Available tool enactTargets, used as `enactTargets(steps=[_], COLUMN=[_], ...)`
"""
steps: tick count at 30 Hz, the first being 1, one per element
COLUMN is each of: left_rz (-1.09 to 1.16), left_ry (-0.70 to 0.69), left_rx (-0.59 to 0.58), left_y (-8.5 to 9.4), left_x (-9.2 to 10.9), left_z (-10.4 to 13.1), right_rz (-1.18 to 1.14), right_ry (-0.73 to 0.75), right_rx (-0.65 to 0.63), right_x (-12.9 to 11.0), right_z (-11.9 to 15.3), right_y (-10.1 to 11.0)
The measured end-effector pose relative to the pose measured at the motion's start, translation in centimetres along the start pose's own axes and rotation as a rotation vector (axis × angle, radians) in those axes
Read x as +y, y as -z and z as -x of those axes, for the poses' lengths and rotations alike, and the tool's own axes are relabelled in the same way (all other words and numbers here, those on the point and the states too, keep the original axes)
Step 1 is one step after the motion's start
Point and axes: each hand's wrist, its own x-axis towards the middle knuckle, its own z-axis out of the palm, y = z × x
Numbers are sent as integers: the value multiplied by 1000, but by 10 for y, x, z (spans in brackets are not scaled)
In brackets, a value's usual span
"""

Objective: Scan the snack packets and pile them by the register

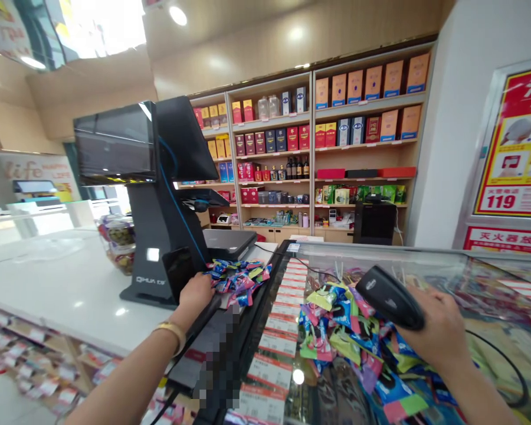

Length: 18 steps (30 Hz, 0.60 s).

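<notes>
A black barcode scanner (pixel 390 297) is gripped in my right hand (pixel 442 327), held over a pile of colourful wrapped candies (pixel 349 330) on the glass display counter. Beside the base of the black register stand, my left hand (pixel 197 294) touches the edge of a smaller pile of wrapped candies (pixel 243 277); its fingertips are hidden, so I cannot tell whether it holds any. A gold bracelet circles the left wrist.
The register with its screens (pixel 159 236) stands on the left, near a candy jar (pixel 119 242). Glass counter (pixel 425 254) spans the right; the scanner cable (pixel 508 354) loops there. Shelves of boxes (pixel 314 141) line the back wall.
</notes>
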Motion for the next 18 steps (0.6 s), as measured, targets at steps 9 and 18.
enactTargets(steps=[9,18], left_rz=[91,286], left_ry=[14,126], left_rx=[7,94], left_y=[2,2], left_x=[-13,-20], left_z=[-12,-12], right_rz=[-37,-34], right_ry=[-40,18], right_rx=[-50,-47], right_x=[3,-7], right_z=[7,0], right_y=[-7,-4])
